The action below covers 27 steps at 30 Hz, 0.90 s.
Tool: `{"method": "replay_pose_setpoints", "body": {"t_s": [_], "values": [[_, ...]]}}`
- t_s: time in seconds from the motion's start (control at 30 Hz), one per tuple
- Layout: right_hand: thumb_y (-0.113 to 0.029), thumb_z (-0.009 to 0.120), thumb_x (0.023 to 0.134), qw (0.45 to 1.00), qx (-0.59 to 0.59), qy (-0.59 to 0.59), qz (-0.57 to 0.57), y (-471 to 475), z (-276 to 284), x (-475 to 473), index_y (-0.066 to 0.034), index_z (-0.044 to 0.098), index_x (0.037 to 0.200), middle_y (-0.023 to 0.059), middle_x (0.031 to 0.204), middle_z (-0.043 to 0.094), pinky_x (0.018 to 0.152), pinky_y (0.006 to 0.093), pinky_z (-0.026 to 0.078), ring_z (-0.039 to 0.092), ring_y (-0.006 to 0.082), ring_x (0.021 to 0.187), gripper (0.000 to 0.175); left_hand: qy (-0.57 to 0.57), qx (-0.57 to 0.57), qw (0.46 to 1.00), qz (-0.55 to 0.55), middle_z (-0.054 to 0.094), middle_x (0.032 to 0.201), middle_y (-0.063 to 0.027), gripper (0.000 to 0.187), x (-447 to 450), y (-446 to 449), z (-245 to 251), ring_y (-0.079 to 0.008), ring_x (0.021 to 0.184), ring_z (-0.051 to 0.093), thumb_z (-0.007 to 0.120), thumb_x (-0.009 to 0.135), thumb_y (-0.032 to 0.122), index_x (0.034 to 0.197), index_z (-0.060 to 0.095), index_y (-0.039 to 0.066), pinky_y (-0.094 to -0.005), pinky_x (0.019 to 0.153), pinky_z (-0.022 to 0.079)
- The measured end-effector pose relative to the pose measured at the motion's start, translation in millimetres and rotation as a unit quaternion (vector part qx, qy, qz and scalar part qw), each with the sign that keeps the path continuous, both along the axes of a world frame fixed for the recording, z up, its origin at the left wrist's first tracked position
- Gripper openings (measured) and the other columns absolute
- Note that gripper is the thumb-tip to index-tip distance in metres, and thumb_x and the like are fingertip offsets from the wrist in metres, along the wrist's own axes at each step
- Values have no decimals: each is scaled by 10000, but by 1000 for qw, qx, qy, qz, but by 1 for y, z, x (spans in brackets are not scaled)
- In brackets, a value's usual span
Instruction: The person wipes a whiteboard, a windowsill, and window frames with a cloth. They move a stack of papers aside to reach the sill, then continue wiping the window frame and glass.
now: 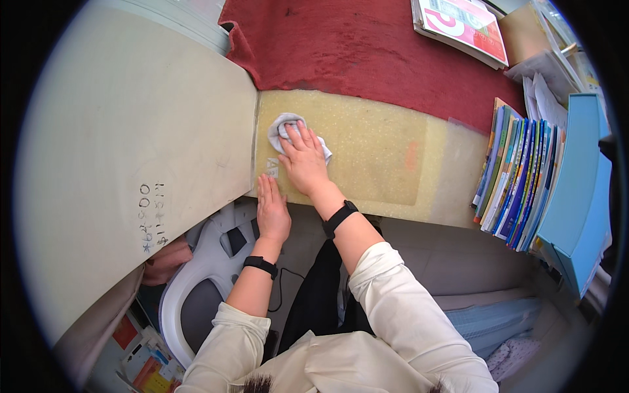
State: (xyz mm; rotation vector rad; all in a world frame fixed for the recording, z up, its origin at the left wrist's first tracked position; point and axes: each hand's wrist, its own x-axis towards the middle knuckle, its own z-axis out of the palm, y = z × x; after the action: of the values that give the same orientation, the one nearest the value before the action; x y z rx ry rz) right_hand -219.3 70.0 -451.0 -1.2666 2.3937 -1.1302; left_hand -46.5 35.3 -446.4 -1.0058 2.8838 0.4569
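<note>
My right hand [305, 161] presses flat on a crumpled pale grey cloth [283, 126], fingers spread over its top. Under the cloth is a yellowish speckled tabletop [373, 147], near its left end. My left hand [273, 209] holds nothing; its straight fingers lie close together, with their tips at the tabletop's front edge. Just beyond those fingertips, a small pale sticker [272, 168] with printing on it is stuck to the surface. A black wristband sits on each wrist.
A large pale panel [147, 113] bearing handwritten marks adjoins on the left. Red fabric [368, 54] covers the far side, with a stack of booklets [464, 29] on it. Upright books [521, 182] and a blue file box [572, 196] stand right. A white chair [172, 304] is below left.
</note>
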Motion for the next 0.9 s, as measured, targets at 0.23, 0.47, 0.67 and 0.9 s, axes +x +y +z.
{"method": "replay_pose_setpoints", "body": {"t_s": [0.23,0.47,0.67,0.9], "values": [[-45,577,858,992,81,43,89,163,6,-4,-181,662,1289,1,1551,448,1211,478,285,324,255,1491,459,-56,-37,997,-34,210,1611,-296,794,1,3,8,-418,1508,213,637,960,256,1523,219,-117,-461,1213,252],[3,518,909,958,142,60,-242,231,17,-28,-117,592,1380,97,1580,393,1204,549,243,282,375,1492,491,-209,-85,974,37,138,1614,-323,974,-54,24,30,-437,1520,130,530,966,568,1505,181,-163,-484,1254,129],[-24,563,847,993,108,44,13,222,9,-26,-140,655,1277,36,1531,468,1183,491,305,334,295,1482,455,-88,-82,987,-103,102,1628,-314,990,-104,47,8,-426,1536,59,506,970,577,1530,129,-146,-500,1261,73],[-33,545,928,934,38,104,-339,274,-4,-197,-98,630,1339,74,1558,438,1159,489,293,352,353,1454,424,-65,-67,990,-104,47,1632,-322,955,-102,50,-7,-437,1538,6,504,990,502,1541,61,-141,-512,1256,38]]}}
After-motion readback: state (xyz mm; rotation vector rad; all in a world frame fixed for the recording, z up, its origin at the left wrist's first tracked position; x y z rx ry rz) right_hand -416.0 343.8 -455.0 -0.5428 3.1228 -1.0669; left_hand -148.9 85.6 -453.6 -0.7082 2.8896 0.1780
